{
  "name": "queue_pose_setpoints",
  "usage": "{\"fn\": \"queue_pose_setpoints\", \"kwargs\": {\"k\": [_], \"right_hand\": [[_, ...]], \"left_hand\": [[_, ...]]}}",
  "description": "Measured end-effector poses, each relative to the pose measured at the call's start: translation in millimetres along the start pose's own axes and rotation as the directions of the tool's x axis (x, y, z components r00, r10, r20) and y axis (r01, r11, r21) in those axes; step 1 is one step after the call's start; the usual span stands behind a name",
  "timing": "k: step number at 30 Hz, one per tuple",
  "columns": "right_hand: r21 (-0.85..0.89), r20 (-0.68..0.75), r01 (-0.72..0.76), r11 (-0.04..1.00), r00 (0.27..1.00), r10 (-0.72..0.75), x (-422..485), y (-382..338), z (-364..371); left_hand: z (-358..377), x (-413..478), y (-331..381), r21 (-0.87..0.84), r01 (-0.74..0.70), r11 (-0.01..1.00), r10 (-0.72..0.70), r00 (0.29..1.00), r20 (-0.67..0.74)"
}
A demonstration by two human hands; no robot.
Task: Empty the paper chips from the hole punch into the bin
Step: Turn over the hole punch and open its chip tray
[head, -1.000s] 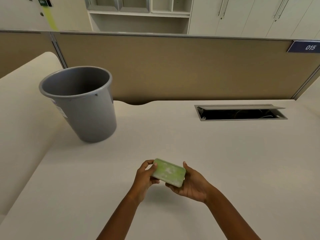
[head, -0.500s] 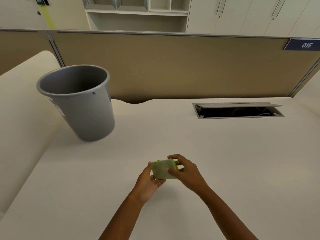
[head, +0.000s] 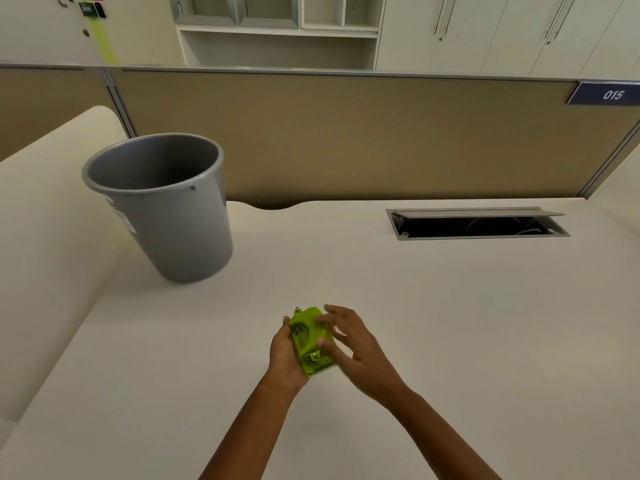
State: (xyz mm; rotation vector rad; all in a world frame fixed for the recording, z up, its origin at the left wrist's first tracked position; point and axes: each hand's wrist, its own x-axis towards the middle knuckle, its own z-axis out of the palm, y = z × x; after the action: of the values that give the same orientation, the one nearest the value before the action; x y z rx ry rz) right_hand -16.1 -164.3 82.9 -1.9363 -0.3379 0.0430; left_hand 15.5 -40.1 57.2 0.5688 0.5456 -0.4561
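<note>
Head view: left hand has its grip closed around the green hole punch, low over the worktop. Right hand loose, fingers touching it. Grey bin well apart; looks like no chips emptied yet.

You're in an office: numbered cubicle partition, tabletop with cable hatch, storage cabinets behind.

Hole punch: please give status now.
Left hand holds hole punch; right hand fingers on it. Bin far left, upright. Path clear.
</note>
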Motion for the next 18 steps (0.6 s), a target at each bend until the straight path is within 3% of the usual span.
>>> {"fn": "queue_pose_setpoints", "kwargs": {"k": [2, 3, 5, 7, 11, 18], "right_hand": [[0.211, -0.186, -0.147, 0.966, 0.964, 0.188, 8.1, 0.5, -0.5], [0.289, -0.212, -0.229, 0.93, 0.932, 0.295, 12.7, 0.6, -2.3], [0.368, -0.131, -0.367, 0.854, 0.889, 0.439, 19.9, -0.6, -5.6], [0.411, -0.037, -0.428, 0.805, 0.874, 0.484, 22.1, -4.6, -5.9], [0.446, -0.059, -0.464, 0.765, 0.838, 0.542, 25.9, -8.2, -2.4], [0.621, 0.072, -0.507, 0.598, 0.796, 0.601, 27.1, -11.9, -2.6]], "left_hand": [[-0.6, -0.4, -0.3, -0.007, 0.002, 1.0, -0.002, 0.999, 0.041], [-1.2, 0.0, -0.3, 0.004, -0.004, 1.0, 0.004, 0.999, 0.054], [-0.8, -0.8, -0.5, 0.026, -0.013, 1.0, 0.012, 0.999, 0.047], [0.7, -2.0, -0.5, 0.04, -0.018, 0.999, 0.017, 0.999, 0.036], [4.0, -2.5, -0.6, 0.093, -0.034, 0.995, 0.029, 0.998, 0.055], [0.6, -0.3, -0.4, 0.118, -0.057, 0.991, 0.056, 0.998, 0.015]]}}
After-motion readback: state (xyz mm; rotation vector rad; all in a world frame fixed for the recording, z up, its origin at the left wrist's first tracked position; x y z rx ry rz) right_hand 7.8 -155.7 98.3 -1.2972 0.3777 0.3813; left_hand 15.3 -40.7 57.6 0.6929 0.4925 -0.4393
